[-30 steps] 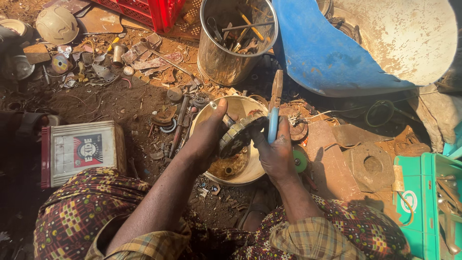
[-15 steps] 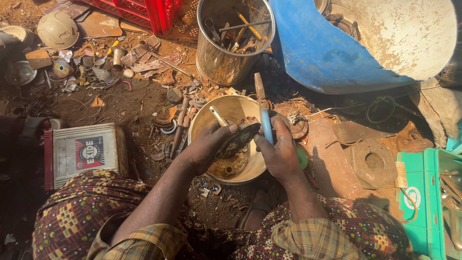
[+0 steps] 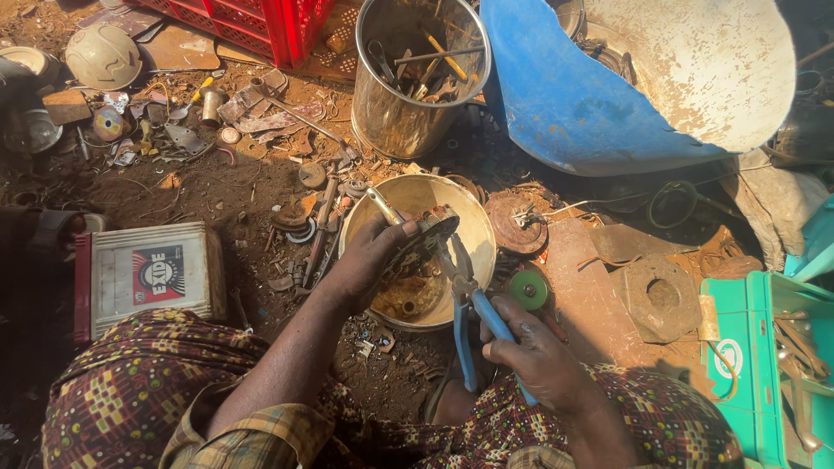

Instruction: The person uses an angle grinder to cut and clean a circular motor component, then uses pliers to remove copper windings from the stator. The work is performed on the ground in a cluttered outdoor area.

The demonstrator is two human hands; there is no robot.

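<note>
My left hand (image 3: 365,265) grips a dark, greasy round metal disc (image 3: 419,240) and holds it tilted over a shallow metal bowl (image 3: 473,227) on the dirt. My right hand (image 3: 528,347) holds blue-handled pliers (image 3: 469,313) by the handles; the jaws point up and touch the disc's lower right edge. Dark liquid and small parts lie in the bowl's bottom. A metal rod sticks out of the bowl near my left thumb.
A steel bucket (image 3: 382,113) with several tools stands behind the bowl, beside a red crate (image 3: 261,22) and a blue drum (image 3: 565,104). A white battery box (image 3: 148,274) sits left. Rusty discs (image 3: 660,295), a green wheel (image 3: 528,288) and a teal toolbox (image 3: 764,365) lie right.
My right hand has dropped toward my lap and swapped its raised grip for the pliers held by the handles, jaws on the disc. The left hand has tilted the disc more upright.
</note>
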